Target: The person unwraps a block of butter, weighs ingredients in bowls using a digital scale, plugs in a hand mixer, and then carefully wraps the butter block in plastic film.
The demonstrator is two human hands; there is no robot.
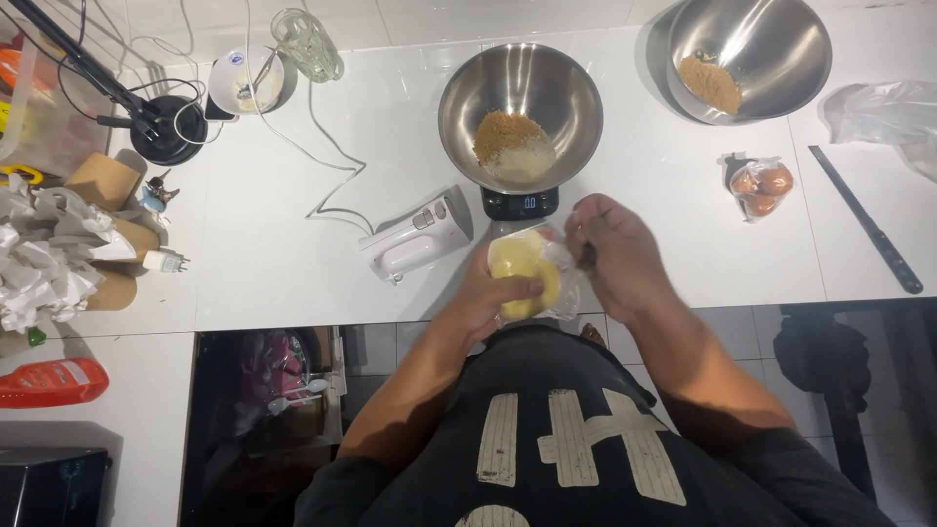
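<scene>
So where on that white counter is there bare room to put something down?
Bare counter lies left of the hand mixer, and between the two steel bowls down toward the bag of eggs. The far left, by the crumpled paper, is crowded.

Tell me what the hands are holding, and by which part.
Left hand cups a yellow block from below, within its clear wrapper; right hand pinches the wrapper's upper edge.
</scene>
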